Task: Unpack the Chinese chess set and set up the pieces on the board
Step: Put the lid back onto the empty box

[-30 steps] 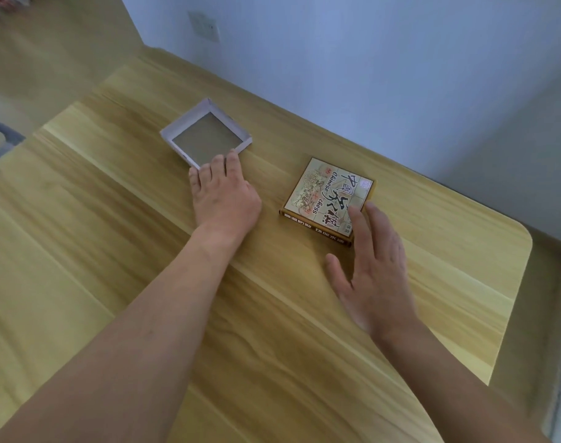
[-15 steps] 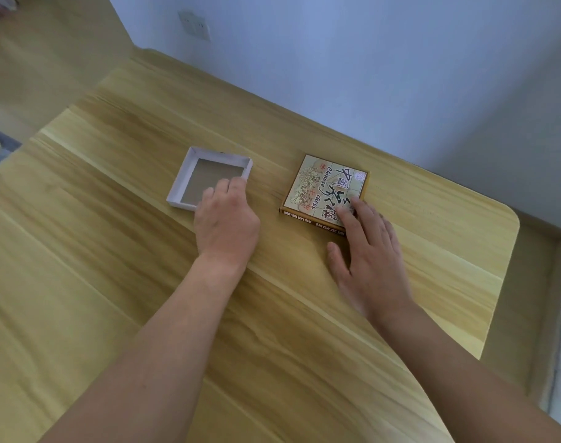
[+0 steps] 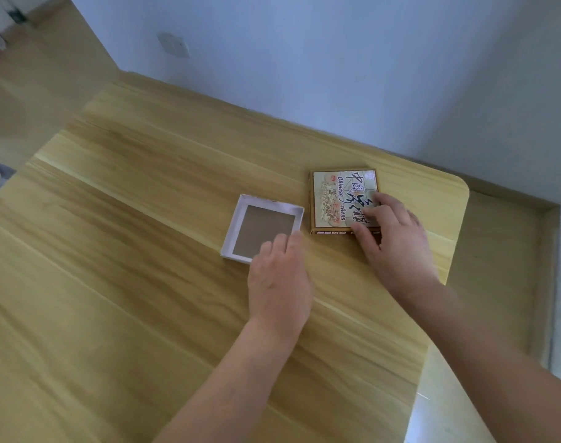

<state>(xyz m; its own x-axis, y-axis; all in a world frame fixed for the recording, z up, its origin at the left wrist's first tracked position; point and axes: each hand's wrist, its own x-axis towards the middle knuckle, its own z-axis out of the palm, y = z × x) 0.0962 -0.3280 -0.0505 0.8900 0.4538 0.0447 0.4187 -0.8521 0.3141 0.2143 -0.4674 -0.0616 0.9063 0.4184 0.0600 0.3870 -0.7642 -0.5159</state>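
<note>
The Chinese chess box (image 3: pixel 335 196), printed with Chinese characters and "Chinese chess", lies flat near the table's far right corner. My right hand (image 3: pixel 392 241) grips its near right corner, fingers on the lid and thumb against the front edge. Just left of it sits an empty white tray (image 3: pixel 237 223) with a brown bottom, open side up. My left hand (image 3: pixel 280 279) rests palm down on the table, fingertips over the tray's near right corner. No board or pieces show.
The wooden table (image 3: pixel 129 282) stretches wide to the left and toward me. Its rounded far right corner lies close behind the box. A white wall with a socket (image 3: pixel 173 44) runs along the far side.
My view has swung left, so both boxes sit further right. The right hand slid up over the box's corner and curled on it. The left hand's fingertips stay at the tray's near edge.
</note>
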